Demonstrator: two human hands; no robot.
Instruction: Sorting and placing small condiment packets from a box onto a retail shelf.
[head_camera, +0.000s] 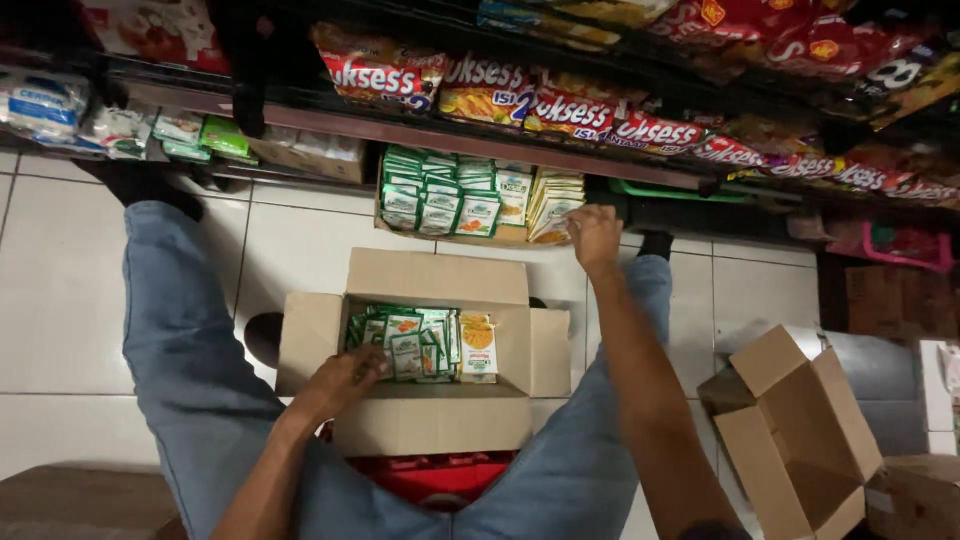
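An open cardboard box (440, 278) sits on the floor between my knees, holding several small green and white sachets (405, 342) and an orange-printed pack (478, 346). My left hand (345, 380) reaches into the box's near left corner, fingers on the green sachets. My right hand (594, 236) is stretched out to the low shelf tray (455, 234), touching the yellowish sachets (553, 204) stacked at its right end. Whether that hand grips one is hidden by its back. More green sachets (440, 192) fill the tray's left part.
Shelves above carry red and yellow snack packets (570, 108) and pale packs (40, 105) at left. An empty open cardboard box (800, 440) lies on its side at right, another box (915, 495) beyond it. White tiled floor (60, 290) lies to the left.
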